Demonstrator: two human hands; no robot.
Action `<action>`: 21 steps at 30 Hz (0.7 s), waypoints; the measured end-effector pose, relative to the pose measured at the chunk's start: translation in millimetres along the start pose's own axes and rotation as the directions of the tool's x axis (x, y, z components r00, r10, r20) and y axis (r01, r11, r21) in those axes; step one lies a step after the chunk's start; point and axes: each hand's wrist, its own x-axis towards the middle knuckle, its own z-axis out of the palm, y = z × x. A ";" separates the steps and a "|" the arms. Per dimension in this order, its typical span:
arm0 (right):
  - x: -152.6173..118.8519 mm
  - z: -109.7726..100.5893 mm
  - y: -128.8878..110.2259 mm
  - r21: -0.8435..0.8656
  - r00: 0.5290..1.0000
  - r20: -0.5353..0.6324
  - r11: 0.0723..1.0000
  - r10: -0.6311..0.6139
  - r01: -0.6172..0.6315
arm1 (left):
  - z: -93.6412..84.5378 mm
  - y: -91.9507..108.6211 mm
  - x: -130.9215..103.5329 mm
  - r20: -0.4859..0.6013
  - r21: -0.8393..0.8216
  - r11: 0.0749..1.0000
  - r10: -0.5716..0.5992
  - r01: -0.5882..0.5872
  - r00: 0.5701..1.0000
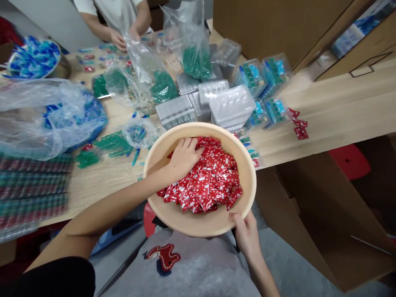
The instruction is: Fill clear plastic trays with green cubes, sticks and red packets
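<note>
A cream plastic basin is held at the table's front edge, tilted a little toward me. In it lies a heap of small shiny red packets with a white print. My left hand reaches over the basin's left rim and rests on the heap, thumb apart from the other fingers; its fingertips are partly out of sight among the packets. At the lower right, my right hand grips the basin's rim, thumb on the inner side and the other fingers hidden beneath.
Clear plastic trays stand behind the basin, beside filled clear packs. Loose red packets lie to the right. Bags of green pieces and a bag of blue pieces crowd the table. Across it, a co-worker's hands work. An open carton stands below right.
</note>
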 end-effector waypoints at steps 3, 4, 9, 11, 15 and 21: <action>1.2 1.1 1.4 0.005 1.000 -0.001 1.000 0.010 -0.010 | 3.3 4.9 6.1 -0.008 -0.035 0.999 -0.028 0.027 1.000; 1.9 1.1 1.9 0.008 1.000 0.000 1.000 0.013 -0.013 | 4.5 6.0 7.8 -0.010 -0.052 0.998 -0.031 0.030 0.999; 5.0 -2.5 4.0 0.048 1.000 -0.012 0.999 0.018 -0.017 | 9.6 9.6 13.2 -0.022 -0.190 0.982 -0.015 0.010 1.000; 5.2 -5.1 5.5 0.073 0.999 -0.028 0.997 0.025 -0.023 | 10.7 11.8 14.6 -0.026 -0.276 0.961 -0.005 -0.003 1.000; 2.9 -11.7 12.9 0.124 0.995 -0.078 0.991 0.054 -0.044 | 9.2 20.2 17.9 -0.026 -0.504 0.864 -0.001 -0.012 1.000; -11.1 -35.5 45.8 0.213 0.972 -0.177 0.971 0.151 -0.112 | -7.4 42.7 29.9 0.129 -0.893 0.438 0.038 0.100 0.991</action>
